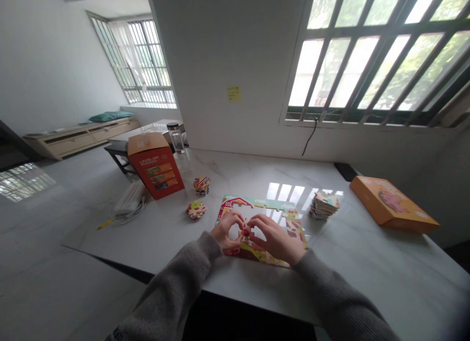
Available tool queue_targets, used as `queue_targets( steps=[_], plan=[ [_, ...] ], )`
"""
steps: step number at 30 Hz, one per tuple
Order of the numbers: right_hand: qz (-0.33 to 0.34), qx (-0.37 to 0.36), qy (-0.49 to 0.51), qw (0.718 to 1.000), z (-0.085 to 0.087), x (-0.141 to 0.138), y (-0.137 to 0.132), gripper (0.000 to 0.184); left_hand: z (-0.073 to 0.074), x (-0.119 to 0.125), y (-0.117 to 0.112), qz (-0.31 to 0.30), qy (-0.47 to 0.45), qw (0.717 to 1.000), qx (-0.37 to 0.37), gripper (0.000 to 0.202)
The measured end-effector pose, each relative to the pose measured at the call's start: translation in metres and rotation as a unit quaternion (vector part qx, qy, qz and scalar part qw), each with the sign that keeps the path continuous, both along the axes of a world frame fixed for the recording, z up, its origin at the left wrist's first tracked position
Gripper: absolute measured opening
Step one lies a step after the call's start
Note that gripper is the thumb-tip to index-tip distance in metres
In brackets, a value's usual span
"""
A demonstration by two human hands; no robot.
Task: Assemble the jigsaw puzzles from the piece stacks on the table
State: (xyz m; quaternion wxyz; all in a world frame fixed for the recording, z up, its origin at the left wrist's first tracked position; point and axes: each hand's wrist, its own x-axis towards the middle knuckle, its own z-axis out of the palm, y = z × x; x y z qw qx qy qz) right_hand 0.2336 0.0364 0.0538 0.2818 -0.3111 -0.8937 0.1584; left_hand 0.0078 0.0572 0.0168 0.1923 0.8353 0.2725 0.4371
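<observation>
- Head view, centre and just below: the left hand and right hand face each other, thumbs and forefingers curved, both pinching one small pink-and-red puzzle piece between their fingertips.
- Beneath the hands, in the lower centre of the frame, lies a partly assembled puzzle; its colourful border shows a red barn at the upper left and brown patches at the right, and bare white surface shows inside it.
- Left of the puzzle, near the middle of the frame, two small piles sit apart: an upper pile and a lower pile of pieces.
- Right of centre, a taller stack of pieces stands beside the puzzle.
- Centre left, a red box stands upright, with a clear bottle behind it and a white power strip at its left.
- Far right, an orange box lies flat, near a dark flat object.
- Upper centre, a yellow note is on the wall; a barred window fills the upper right.
</observation>
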Motion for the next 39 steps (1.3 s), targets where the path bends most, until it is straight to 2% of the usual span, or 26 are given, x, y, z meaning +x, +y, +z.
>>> queue_targets(
  steps=[5, 9, 13, 18, 22, 25, 27, 30, 32, 34, 36, 39],
  plan=[
    [-0.055, 0.057, -0.057, 0.995, -0.005, 0.018, 0.005, 0.022, -0.009, -0.004, 0.003, 0.024, 0.050, 0.998, 0.021, 0.040],
    [-0.141, 0.063, -0.022, 0.988, -0.013, 0.057, 0.019, 0.016, -0.008, -0.009, 0.001, 0.090, 0.066, 0.993, 0.027, 0.022],
    [-0.170, 0.049, -0.008, 0.984, -0.026, 0.088, 0.026, 0.014, -0.008, -0.011, -0.001, 0.115, 0.100, 0.988, 0.023, 0.012],
    [-0.138, 0.053, -0.057, 0.987, -0.036, 0.089, 0.025, 0.010, -0.011, -0.014, 0.001, 0.134, 0.092, 0.986, 0.034, 0.012],
    [-0.145, 0.055, -0.104, 0.982, -0.037, 0.083, 0.022, 0.005, -0.012, -0.013, 0.002, 0.151, 0.082, 0.984, 0.044, 0.011],
    [-0.161, 0.059, -0.118, 0.978, -0.037, 0.082, 0.019, 0.007, -0.012, -0.019, 0.004, 0.204, 0.080, 0.973, 0.066, 0.011],
    [-0.168, 0.061, -0.125, 0.976, -0.038, 0.082, 0.018, 0.009, -0.013, -0.032, 0.006, 0.281, 0.070, 0.953, 0.091, 0.012],
    [-0.172, 0.058, -0.131, 0.975, -0.042, 0.083, 0.019, 0.013, -0.014, -0.065, 0.009, 0.403, 0.044, 0.907, 0.112, 0.010],
    [-0.175, 0.056, -0.133, 0.974, -0.047, 0.084, 0.021, 0.015, -0.015, -0.092, 0.011, 0.448, 0.039, 0.886, 0.114, 0.009],
    [-0.181, 0.058, -0.134, 0.973, -0.051, 0.084, 0.023, 0.017, -0.018, -0.116, 0.015, 0.462, 0.046, 0.879, 0.110, 0.012],
    [-0.188, 0.061, -0.130, 0.972, -0.055, 0.085, 0.024, 0.019, -0.022, -0.133, 0.020, 0.455, 0.058, 0.884, 0.097, 0.017],
    [-0.188, 0.065, -0.109, 0.974, -0.057, 0.086, 0.026, 0.023, -0.029, -0.144, 0.027, 0.432, 0.085, 0.895, 0.063, 0.022]
  ],
)
